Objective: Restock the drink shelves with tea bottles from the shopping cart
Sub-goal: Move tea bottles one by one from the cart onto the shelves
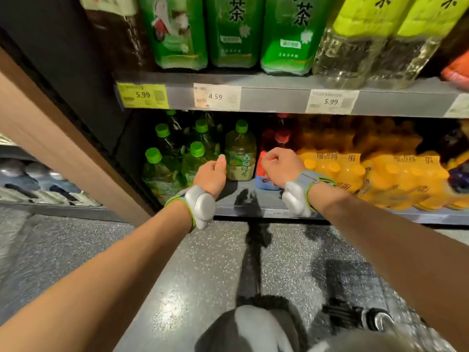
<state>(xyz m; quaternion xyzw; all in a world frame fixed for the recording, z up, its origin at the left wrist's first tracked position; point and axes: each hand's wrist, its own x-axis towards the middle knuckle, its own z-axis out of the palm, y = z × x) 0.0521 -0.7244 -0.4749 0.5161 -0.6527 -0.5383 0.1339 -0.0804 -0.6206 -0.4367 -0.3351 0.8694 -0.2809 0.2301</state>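
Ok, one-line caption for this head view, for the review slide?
Both hands at the lower shelf: left hand against a green tea bottle, right hand curled at a red-capped bottle.

Floor: dark grey speckled terrazzo floor (208, 262), glossy, with overhead light reflected as bright patches. Shelving: grey metal shelf rail (274, 96) carrying one yellow price label (143, 95) and white ones. At left, a tan wooden end panel (58, 138) borders the black inner side wall (76, 59).
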